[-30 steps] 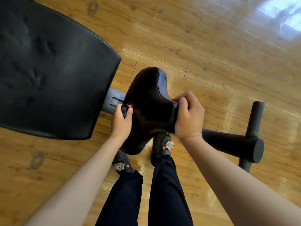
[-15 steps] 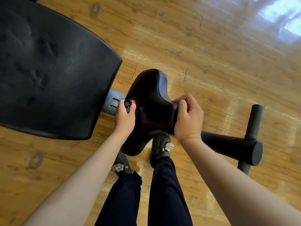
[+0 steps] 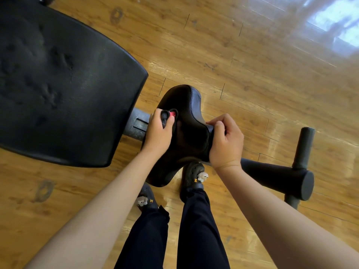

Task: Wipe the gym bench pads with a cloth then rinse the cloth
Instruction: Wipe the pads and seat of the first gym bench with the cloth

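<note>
A small black saddle-shaped bench pad [image 3: 186, 133] stands at the centre, tilted up. My left hand [image 3: 158, 135] grips a dark cloth [image 3: 165, 116] with a red patch and presses it against the pad's left side. On the pad's right edge, my right hand [image 3: 226, 144] curls its fingers round the rim. The large black back pad [image 3: 58, 90] fills the upper left, its surface dimpled.
A grey metal frame bar [image 3: 137, 125] joins the two pads. A black padded roller [image 3: 279, 176] and a foot bar [image 3: 303, 148] stick out at the right. My legs and black clogs [image 3: 193, 171] stand under the small pad on the glossy wooden floor [image 3: 252, 65].
My left hand has slid the cloth a little upward along the small pad's left side. My right hand keeps its hold on the right edge.
</note>
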`<control>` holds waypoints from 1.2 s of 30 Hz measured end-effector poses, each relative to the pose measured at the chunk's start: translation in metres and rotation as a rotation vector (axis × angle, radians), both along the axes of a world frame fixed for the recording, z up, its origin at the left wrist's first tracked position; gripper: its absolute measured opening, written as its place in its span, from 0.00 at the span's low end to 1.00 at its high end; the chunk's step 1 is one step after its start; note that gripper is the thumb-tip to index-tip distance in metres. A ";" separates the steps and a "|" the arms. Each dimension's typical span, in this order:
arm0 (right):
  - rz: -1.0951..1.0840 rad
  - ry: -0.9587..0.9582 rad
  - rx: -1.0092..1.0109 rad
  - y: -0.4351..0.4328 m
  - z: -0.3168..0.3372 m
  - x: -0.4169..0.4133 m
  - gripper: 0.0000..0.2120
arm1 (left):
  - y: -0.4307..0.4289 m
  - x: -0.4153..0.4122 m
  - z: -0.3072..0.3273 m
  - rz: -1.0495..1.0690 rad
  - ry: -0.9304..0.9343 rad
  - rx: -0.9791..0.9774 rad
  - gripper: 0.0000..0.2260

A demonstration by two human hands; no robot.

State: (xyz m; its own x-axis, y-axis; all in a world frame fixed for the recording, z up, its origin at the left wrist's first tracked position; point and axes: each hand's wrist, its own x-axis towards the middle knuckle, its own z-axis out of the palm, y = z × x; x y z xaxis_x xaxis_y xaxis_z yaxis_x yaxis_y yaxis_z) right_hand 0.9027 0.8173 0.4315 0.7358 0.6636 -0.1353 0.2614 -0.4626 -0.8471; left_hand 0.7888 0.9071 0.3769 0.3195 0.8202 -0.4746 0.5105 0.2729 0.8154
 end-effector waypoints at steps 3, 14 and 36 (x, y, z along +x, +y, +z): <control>0.004 0.005 -0.001 0.000 0.000 0.000 0.12 | 0.018 0.009 -0.006 -0.016 0.034 -0.062 0.06; 0.021 -0.013 -0.028 -0.001 0.001 0.000 0.11 | -0.024 -0.003 0.055 -0.224 -0.229 0.119 0.08; 0.194 0.253 -0.269 0.005 0.040 0.008 0.11 | -0.043 -0.008 0.177 0.217 -0.297 0.005 0.04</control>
